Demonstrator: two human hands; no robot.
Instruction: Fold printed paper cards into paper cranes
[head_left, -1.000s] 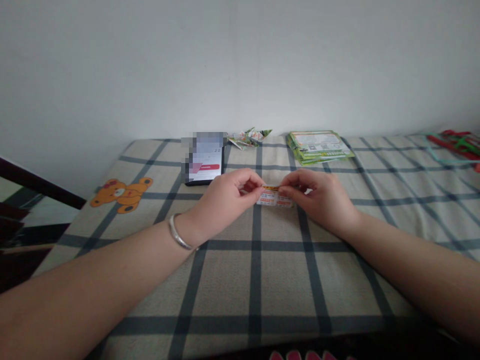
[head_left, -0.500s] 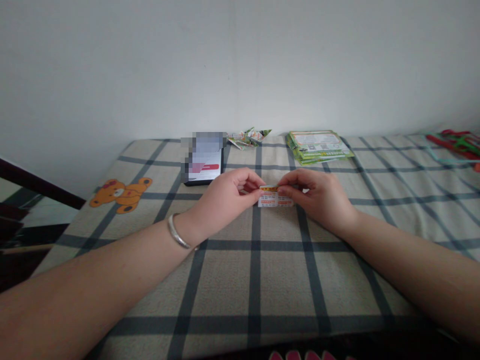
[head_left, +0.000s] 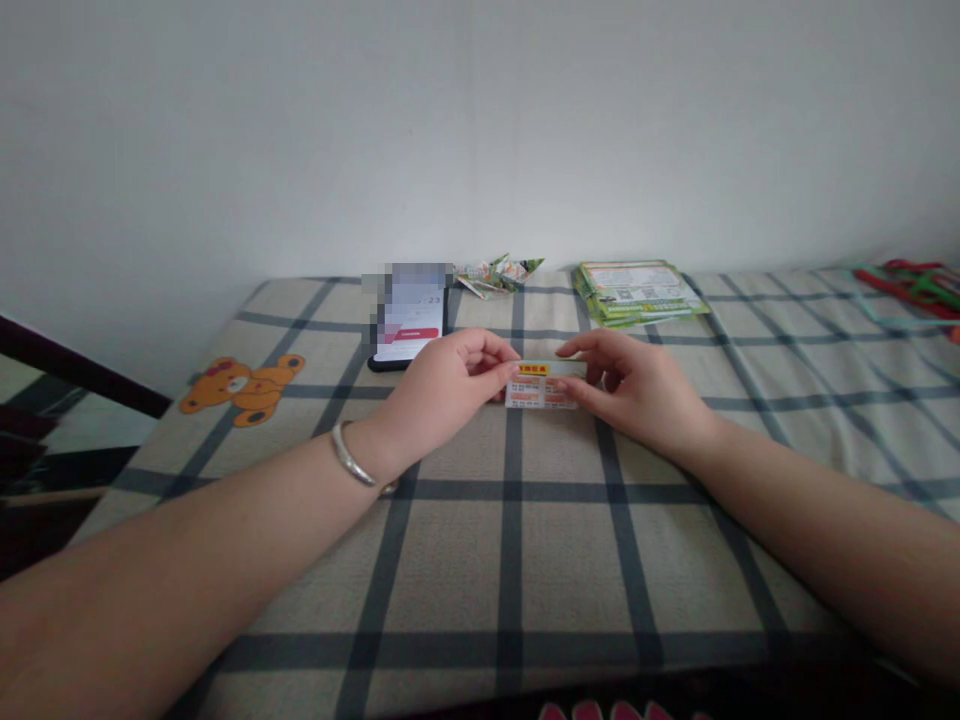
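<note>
Two bare hands meet at one small printed card [head_left: 529, 388], its yellow-banded face towards the wearer, midway between the table's [head_left: 450, 570] side edges and nearer its far edge than its near one. The left hand [head_left: 450, 385] is closed on the card's left end, thumb across the front; a silver bracelet [head_left: 351, 458] circles that wrist. The right hand [head_left: 649, 385] lays its thumb over the right part of the face, index finger parted from it above the top edge (whether the other fingers pinch from behind, I cannot tell).

Along the far edge, a phone [head_left: 409, 345] lies left of the card, its screen lit and partly pixelated. Just beside it sits a crumpled green-and-white paper [head_left: 499, 278]. Farther right along that edge is a stack of green printed sheets [head_left: 641, 292]. Red and green items [head_left: 919, 287] (too blurred to name) lie towards the far right corner. An orange bear figure [head_left: 244, 390] lies by the left edge.
</note>
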